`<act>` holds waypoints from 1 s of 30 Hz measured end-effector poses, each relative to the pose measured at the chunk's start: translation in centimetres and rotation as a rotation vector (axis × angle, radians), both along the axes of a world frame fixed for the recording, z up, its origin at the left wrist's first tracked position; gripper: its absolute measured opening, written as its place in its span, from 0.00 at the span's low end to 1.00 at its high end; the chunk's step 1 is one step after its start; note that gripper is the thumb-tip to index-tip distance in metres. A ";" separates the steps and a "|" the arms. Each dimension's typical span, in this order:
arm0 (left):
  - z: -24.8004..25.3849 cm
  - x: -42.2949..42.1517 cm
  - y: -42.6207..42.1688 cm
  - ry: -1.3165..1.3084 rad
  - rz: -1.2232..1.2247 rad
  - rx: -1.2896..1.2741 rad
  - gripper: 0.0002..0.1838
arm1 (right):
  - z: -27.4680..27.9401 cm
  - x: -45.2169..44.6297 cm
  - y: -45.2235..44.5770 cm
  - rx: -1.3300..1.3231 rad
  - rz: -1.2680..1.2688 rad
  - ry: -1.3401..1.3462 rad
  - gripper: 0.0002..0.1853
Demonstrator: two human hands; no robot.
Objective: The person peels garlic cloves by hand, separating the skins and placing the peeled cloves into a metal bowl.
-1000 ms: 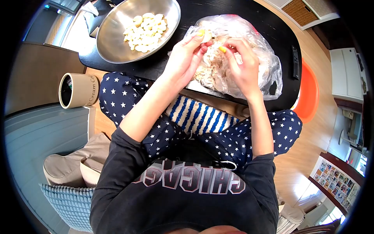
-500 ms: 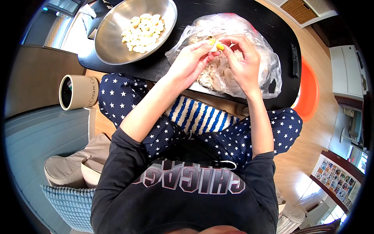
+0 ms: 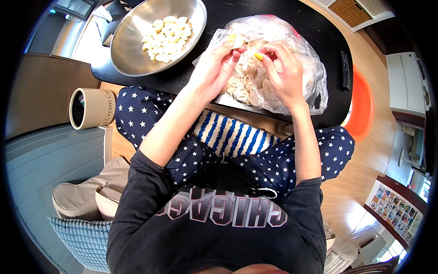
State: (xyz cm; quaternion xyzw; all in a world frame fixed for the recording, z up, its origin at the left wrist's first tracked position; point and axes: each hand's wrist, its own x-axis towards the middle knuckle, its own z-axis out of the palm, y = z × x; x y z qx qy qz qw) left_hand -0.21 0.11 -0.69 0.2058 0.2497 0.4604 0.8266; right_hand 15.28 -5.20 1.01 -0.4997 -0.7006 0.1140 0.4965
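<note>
My left hand point(image 3: 214, 68) is closed on a pale garlic clove point(image 3: 238, 42), pinched between thumb and fingertips above the left side of a plastic bag. My right hand point(image 3: 286, 73) hovers over the bag's middle, thumb and fingers curled together; whatever is between them, if anything, is too small to make out. Both thumbnails look yellow. Beneath the hands, the clear plastic bag point(image 3: 315, 77) lies open with papery garlic skins point(image 3: 246, 75) heaped in it. A steel bowl point(image 3: 130, 45) at the left holds many peeled garlic cloves point(image 3: 168, 39).
The black table point(image 3: 223, 11) carries a remote control point(image 3: 345, 71) near its right edge and a dark tissue box point(image 3: 114, 20) behind the bowl. An orange stool point(image 3: 360, 107) stands right of the table. A beige bin point(image 3: 98, 108) is at the left, near my knee.
My hands have come apart: the left went left and up with the clove, while the right stayed nearly in place. More of the skins show between them.
</note>
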 end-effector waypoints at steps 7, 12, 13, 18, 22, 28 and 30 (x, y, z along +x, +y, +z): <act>-0.3 0.0 -0.2 -0.010 -0.105 0.015 0.11 | -0.9 1.4 0.3 -0.199 -0.154 -0.122 0.05; 0.3 0.7 -0.8 -0.008 -0.080 0.031 0.14 | 0.7 0.0 -0.3 -0.232 -0.135 0.075 0.06; 0.2 0.8 -0.9 0.010 -0.087 0.070 0.15 | 0.7 -0.1 -0.3 -0.191 -0.106 0.154 0.06; 0.4 0.9 -1.2 0.119 -0.104 0.220 0.15 | 1.2 -0.2 -0.5 -0.124 -0.029 0.210 0.07; 0.4 0.7 -1.0 0.271 -0.082 0.340 0.14 | 1.7 0.0 -0.8 -0.112 -0.036 0.123 0.07; 1.1 0.4 -0.9 0.529 -0.033 0.565 0.11 | 2.0 0.0 -1.0 -0.023 -0.056 -0.061 0.06; 1.2 0.3 -0.9 0.585 -0.019 0.618 0.10 | 1.7 -0.3 -1.0 0.020 -0.064 -0.094 0.06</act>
